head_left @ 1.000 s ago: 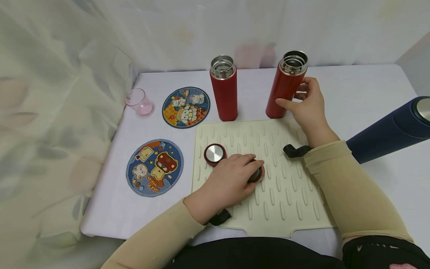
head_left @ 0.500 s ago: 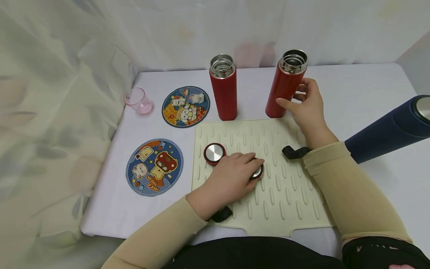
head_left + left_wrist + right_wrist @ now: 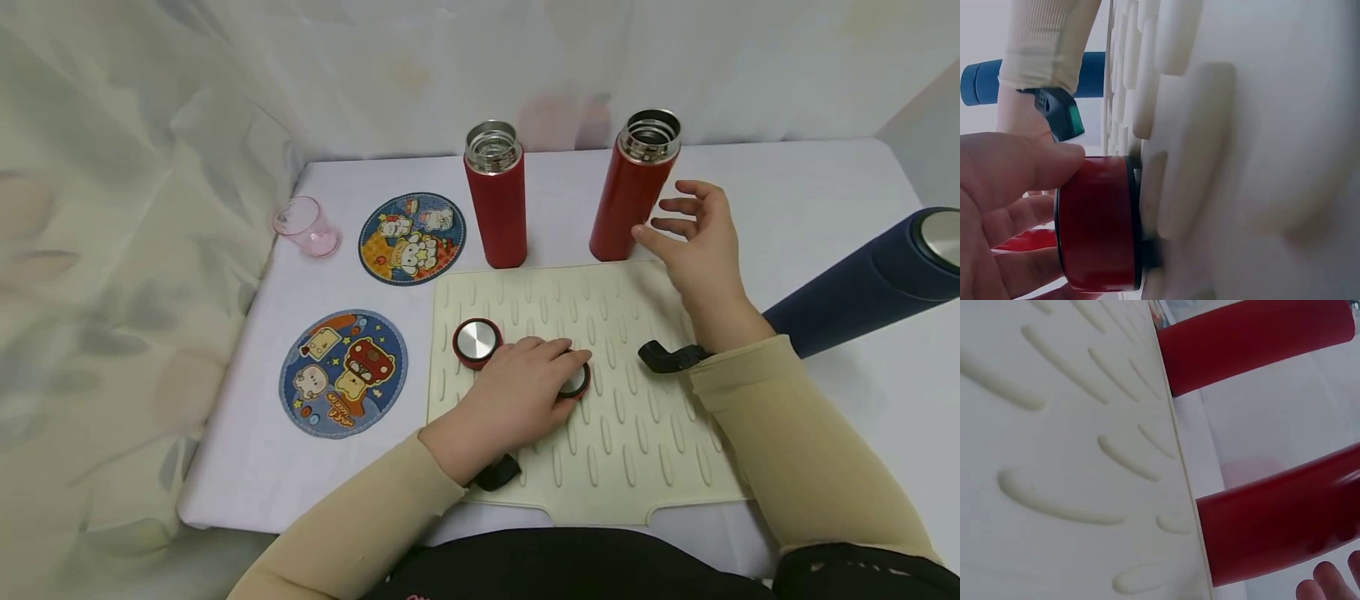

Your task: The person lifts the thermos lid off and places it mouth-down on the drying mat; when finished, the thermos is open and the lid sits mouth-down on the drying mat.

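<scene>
My left hand (image 3: pixel 517 396) holds a red bottle lid (image 3: pixel 576 379) with a silver top, down at the cream mat. In the left wrist view the thumb and fingers lie around the sides of this lid (image 3: pixel 1097 225). A second red lid (image 3: pixel 477 342) sits on the mat just left of that hand. My right hand (image 3: pixel 701 258) is beside the right red bottle (image 3: pixel 633 196), fingers spread and loosely bent. Whether its thumb touches the bottle is unclear; in the right wrist view the visible fingertips (image 3: pixel 1329 581) are apart from it. The left red bottle (image 3: pixel 497 200) stands upright. Both bottles are uncapped.
The cream ridged mat (image 3: pixel 630 433) lies at the front of the white table (image 3: pixel 240 408). Two round cartoon coasters, an upper one (image 3: pixel 412 239) and a lower one (image 3: pixel 342 373), lie left, near a pink glass (image 3: pixel 309 228). A dark blue bottle (image 3: pixel 862 283) stands behind the right forearm.
My right hand has let go of the right bottle and moved slightly right, its fingers spreading. The lid under my left hand has come level, its silver top now facing up.
</scene>
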`<state>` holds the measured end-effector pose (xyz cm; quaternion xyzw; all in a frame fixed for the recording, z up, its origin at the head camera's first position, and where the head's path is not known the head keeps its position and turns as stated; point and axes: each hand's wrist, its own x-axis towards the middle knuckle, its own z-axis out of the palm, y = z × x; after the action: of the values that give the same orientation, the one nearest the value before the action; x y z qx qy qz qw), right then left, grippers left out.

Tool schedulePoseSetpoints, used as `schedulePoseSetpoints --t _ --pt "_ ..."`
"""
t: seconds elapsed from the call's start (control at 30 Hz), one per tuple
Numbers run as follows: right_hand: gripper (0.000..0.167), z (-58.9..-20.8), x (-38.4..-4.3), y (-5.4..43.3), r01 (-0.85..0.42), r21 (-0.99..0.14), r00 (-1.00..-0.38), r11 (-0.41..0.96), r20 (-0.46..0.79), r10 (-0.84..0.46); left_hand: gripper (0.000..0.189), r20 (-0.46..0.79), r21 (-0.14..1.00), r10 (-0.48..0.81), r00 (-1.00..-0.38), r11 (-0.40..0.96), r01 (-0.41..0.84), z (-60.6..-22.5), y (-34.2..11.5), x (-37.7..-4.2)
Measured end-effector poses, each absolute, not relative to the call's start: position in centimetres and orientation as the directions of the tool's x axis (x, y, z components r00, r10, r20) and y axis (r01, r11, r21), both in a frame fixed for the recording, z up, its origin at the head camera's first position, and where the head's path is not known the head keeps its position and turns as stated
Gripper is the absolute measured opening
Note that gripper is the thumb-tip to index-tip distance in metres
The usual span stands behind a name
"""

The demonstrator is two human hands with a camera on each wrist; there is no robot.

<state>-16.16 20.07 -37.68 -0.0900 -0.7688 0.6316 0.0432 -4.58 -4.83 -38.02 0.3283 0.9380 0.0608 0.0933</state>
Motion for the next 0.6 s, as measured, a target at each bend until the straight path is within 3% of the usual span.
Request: schedulePoseSetpoints --t 0.33,0.6 --pt "0.06 -35.6 -12.1 20.5 0.045 -0.973 -0.986 0.226 -0.007 0.167 0.057 -0.084 0.233 0.639 -0.765 0.759 0.608 -37.6 -5.7 -4.4" --pt "0.057 -34.2 -7.9 21.2 -0.016 -0.979 -0.976 0.205 0.06 0.211 0.046 0.012 0.291 0.652 -0.758 0.723 0.627 -36.7 -6.9 -3.6"
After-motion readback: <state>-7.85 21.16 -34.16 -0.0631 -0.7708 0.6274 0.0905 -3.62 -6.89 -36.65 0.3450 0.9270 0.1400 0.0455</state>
